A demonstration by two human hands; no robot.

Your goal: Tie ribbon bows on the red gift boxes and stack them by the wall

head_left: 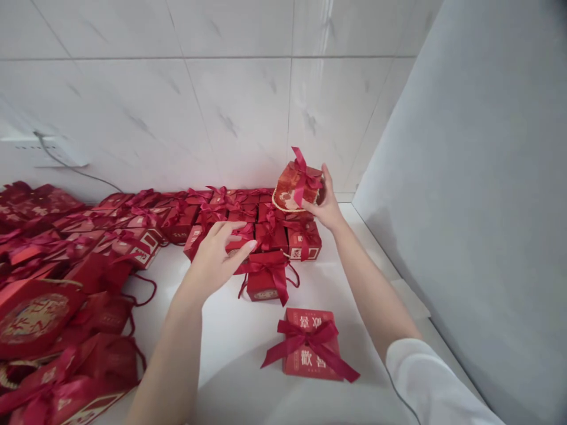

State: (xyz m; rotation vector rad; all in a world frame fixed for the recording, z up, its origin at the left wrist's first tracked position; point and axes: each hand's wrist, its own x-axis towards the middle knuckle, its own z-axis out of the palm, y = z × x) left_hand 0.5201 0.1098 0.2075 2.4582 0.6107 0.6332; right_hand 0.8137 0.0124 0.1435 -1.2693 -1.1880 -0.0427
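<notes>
Smooth printed card is seen in the box (287, 179) held by the right hand (326, 203), edged with twisted cord (282, 208); satiny ribbon (304, 173) is tied over it; glossy tiles (234, 118) are seen beyond; beneath the left hand (216, 255), a smooth, plain-finished surface (230, 366) is shown.

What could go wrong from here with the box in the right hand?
The right hand grips the raised box at one end, so it might tilt or slip. Its cord hangs in a loop and could catch on the packed boxes nearby. The left hand has its fingers close to those boxes and might nudge one out of line.
</notes>
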